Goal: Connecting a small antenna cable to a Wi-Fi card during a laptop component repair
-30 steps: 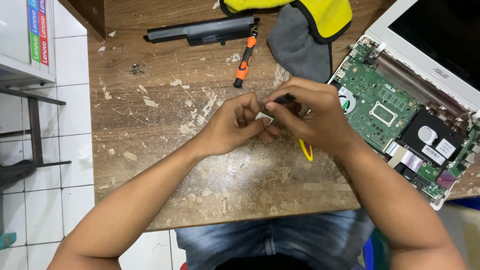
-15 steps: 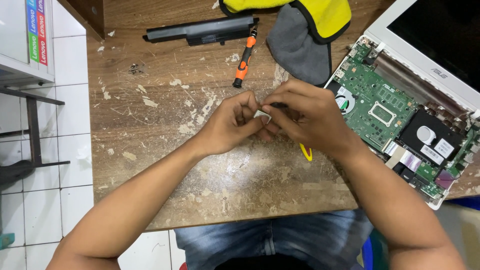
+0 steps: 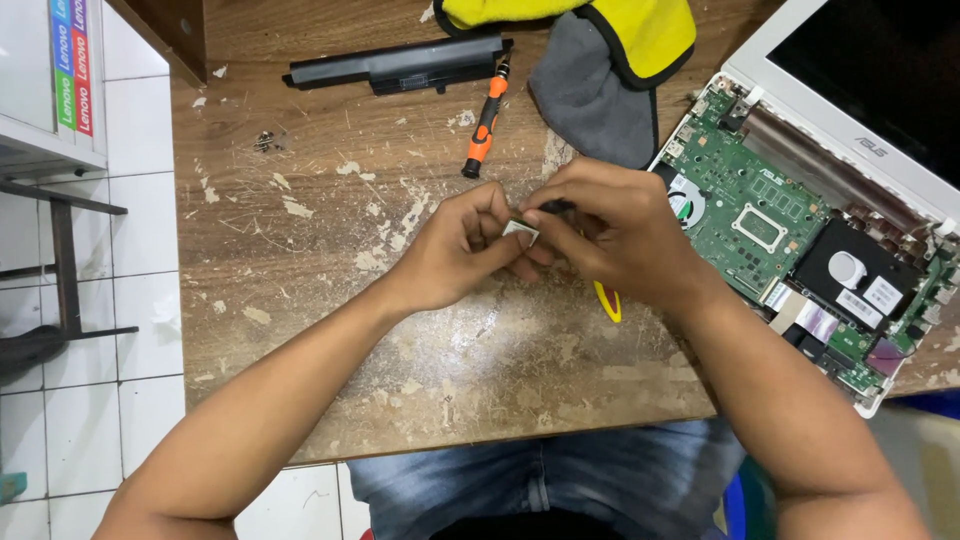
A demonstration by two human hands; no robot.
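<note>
A small pale chip sits pinched between the fingertips of both hands above the middle of the bench; what kind of part it is cannot be told; the left hand curls narrow around it from the left, thumb and forefinger closed on its edge; the right hand closes on it from the right, fingers bent tight, and also grips a dark tool whose yellow handle pokes out below the palm. Just right of the hands lies an opened laptop, its green board, fan and drive bare, its white lid raised at the far right. Far of the hands, an orange screwdriver lies slantwise on the worn wood; beyond it a long black battery lies crosswise; right of that, a grey cloth under a yellow cloth. A few tiny screws rest at the far left of the bench. At the near edge, blue jeans show.
</note>
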